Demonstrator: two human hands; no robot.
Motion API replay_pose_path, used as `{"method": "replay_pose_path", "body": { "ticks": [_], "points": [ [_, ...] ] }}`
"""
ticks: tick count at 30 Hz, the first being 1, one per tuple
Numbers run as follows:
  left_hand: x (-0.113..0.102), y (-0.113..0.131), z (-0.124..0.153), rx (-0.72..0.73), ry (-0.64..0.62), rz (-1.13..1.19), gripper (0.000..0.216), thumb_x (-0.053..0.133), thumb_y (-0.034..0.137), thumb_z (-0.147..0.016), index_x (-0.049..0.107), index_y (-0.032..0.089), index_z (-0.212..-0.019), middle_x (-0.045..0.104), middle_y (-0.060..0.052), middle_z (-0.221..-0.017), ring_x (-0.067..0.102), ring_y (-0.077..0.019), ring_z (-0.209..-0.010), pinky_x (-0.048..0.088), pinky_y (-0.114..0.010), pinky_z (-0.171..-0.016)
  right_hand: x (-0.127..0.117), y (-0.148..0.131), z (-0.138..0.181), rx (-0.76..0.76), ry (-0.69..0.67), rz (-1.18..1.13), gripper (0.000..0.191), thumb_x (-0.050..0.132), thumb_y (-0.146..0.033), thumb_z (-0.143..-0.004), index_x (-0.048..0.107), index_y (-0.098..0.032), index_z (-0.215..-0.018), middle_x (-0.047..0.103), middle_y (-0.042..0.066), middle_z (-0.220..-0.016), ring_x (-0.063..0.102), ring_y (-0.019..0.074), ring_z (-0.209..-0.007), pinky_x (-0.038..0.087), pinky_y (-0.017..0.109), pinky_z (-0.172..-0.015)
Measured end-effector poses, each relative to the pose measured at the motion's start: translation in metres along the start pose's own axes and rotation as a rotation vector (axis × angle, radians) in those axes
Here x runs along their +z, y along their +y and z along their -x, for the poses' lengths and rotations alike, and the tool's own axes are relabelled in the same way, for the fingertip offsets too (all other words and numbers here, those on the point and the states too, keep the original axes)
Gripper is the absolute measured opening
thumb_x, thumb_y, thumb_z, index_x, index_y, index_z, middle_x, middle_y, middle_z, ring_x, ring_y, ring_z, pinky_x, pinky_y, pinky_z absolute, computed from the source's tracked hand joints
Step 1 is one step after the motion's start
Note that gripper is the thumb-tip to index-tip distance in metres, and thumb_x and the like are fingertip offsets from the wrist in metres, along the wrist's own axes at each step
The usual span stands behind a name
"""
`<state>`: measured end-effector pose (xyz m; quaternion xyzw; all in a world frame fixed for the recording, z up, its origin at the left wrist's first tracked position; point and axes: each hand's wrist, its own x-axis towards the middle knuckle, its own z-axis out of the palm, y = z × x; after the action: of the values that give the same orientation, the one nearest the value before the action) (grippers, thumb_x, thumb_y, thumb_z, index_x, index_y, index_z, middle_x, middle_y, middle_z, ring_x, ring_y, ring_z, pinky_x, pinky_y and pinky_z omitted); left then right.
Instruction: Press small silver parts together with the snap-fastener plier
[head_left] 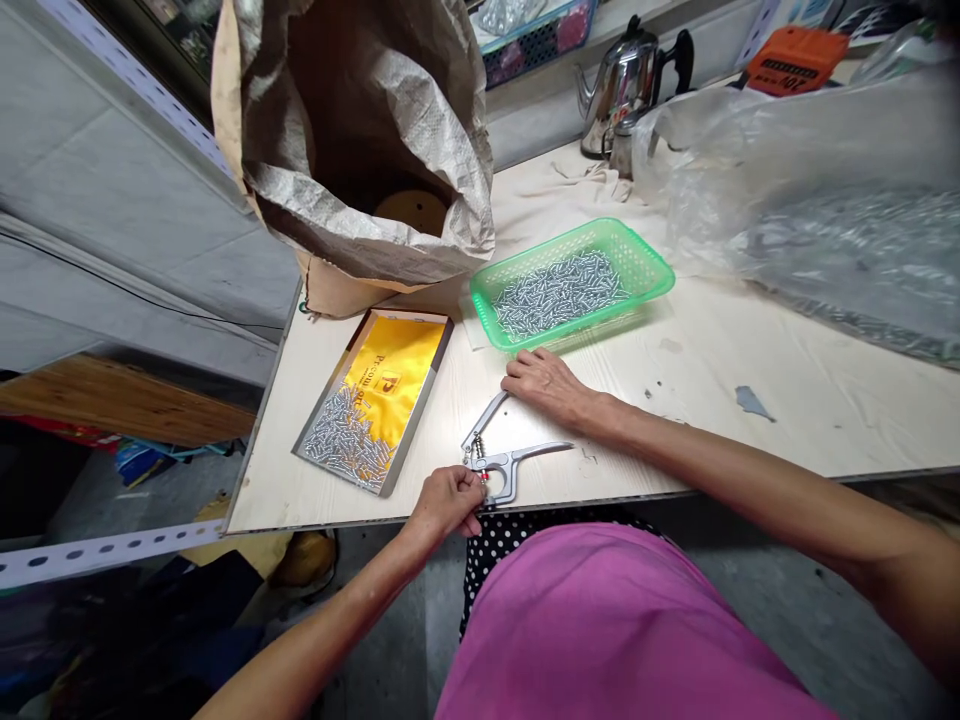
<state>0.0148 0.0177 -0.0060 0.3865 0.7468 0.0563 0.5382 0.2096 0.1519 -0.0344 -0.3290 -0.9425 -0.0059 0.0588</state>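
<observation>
Your left hand has fingertips together at the head of the grey metal hand press, near the pale table's edge; what they pinch, you cannot tell; your right hand curls its fingers on the far handle

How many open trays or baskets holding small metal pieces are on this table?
2: the green basket beyond the right hand, and the yellow-bottomed tray to that basket's left, beside the left hand. The big sack or plastic bag may hide others.

Pink top, black polka-dot bottoms
</observation>
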Motion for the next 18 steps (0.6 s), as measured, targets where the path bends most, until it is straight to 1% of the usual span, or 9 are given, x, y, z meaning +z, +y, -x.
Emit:
{"method": "replay_pose_path", "body": {
  "ticks": [2, 5, 8, 10, 12, 15, 18],
  "points": [
    [0.003, -0.005, 0.000, 0.020, 0.041, 0.018, 0.009, 0.061, 0.020, -0.081, 0.056, 0.016, -0.074, 0.053, 0.007, -0.047, 0.056, -0.0103, -0.037, 0.043, -0.017, -0.039, 0.002, -0.001, 0.007, 0.024, 0.022, -0.016, 0.015, 0.050, -0.018, -0.095, 0.065, -0.018, -0.092, 0.061, 0.008, -0.093, 0.041, 0.0232, -0.091, 0.023, 0.034, -0.071],
    [0.008, -0.013, 0.002, 0.090, 0.099, 0.055, 0.010, 0.059, 0.024, -0.081, 0.056, 0.017, -0.075, 0.053, 0.006, -0.050, 0.054, -0.0100, -0.037, 0.041, -0.018, -0.039, 0.006, -0.001, 0.019, 0.045, 0.049, -0.025, 0.015, 0.050, -0.018, -0.095, 0.065, -0.018, -0.094, 0.060, 0.008, -0.093, 0.040, 0.0242, -0.091, 0.023, 0.034, -0.071],
    [0.010, -0.017, 0.009, 0.227, 0.223, 0.079, 0.013, 0.056, 0.028, -0.084, 0.058, 0.017, -0.076, 0.054, 0.005, -0.054, 0.056, -0.0101, -0.045, 0.042, -0.018, -0.044, 0.007, -0.003, 0.026, 0.059, 0.061, -0.022, 0.018, 0.048, -0.019, -0.096, 0.064, -0.020, -0.104, 0.060, 0.009, -0.096, 0.041, 0.0250, -0.093, 0.025, 0.034, -0.072],
    [0.012, -0.019, 0.015, 0.365, 0.334, 0.019, 0.014, 0.055, 0.029, -0.085, 0.060, 0.018, -0.078, 0.058, 0.003, -0.059, 0.058, -0.0106, -0.056, 0.045, -0.018, -0.052, 0.006, -0.008, 0.030, 0.083, 0.067, -0.018, 0.022, 0.047, -0.017, -0.096, 0.063, -0.020, -0.110, 0.060, 0.010, -0.100, 0.042, 0.0256, -0.095, 0.027, 0.035, -0.074],
    [0.014, -0.024, 0.021, 0.521, 0.414, -0.108, 0.013, 0.056, 0.028, -0.086, 0.062, 0.018, -0.079, 0.063, 0.000, -0.069, 0.060, -0.0120, -0.065, 0.046, -0.020, -0.059, 0.004, -0.018, 0.036, 0.105, 0.089, -0.033, 0.026, 0.046, -0.014, -0.095, 0.061, -0.019, -0.117, 0.060, 0.011, -0.105, 0.043, 0.0258, -0.096, 0.030, 0.035, -0.076],
    [0.019, -0.032, 0.028, 0.808, 0.481, -0.305, 0.011, 0.054, 0.023, -0.090, 0.064, 0.019, -0.086, 0.067, -0.004, -0.081, 0.062, -0.0166, -0.078, 0.051, -0.026, -0.069, 0.001, -0.037, 0.050, 0.079, 0.144, -0.130, 0.027, 0.047, -0.015, -0.096, 0.059, -0.018, -0.119, 0.060, 0.010, -0.109, 0.045, 0.0244, -0.097, 0.034, 0.033, -0.078],
    [0.029, -0.037, 0.031, 1.105, 0.508, -0.424, 0.011, 0.053, 0.014, -0.090, 0.061, 0.018, -0.094, 0.069, -0.006, -0.089, 0.062, -0.0198, -0.092, 0.053, -0.034, -0.082, -0.001, -0.050, 0.061, 0.035, 0.203, -0.200, 0.027, 0.047, -0.016, -0.096, 0.058, -0.018, -0.120, 0.061, 0.010, -0.113, 0.047, 0.0233, -0.098, 0.036, 0.033, -0.078]
  ]
}}
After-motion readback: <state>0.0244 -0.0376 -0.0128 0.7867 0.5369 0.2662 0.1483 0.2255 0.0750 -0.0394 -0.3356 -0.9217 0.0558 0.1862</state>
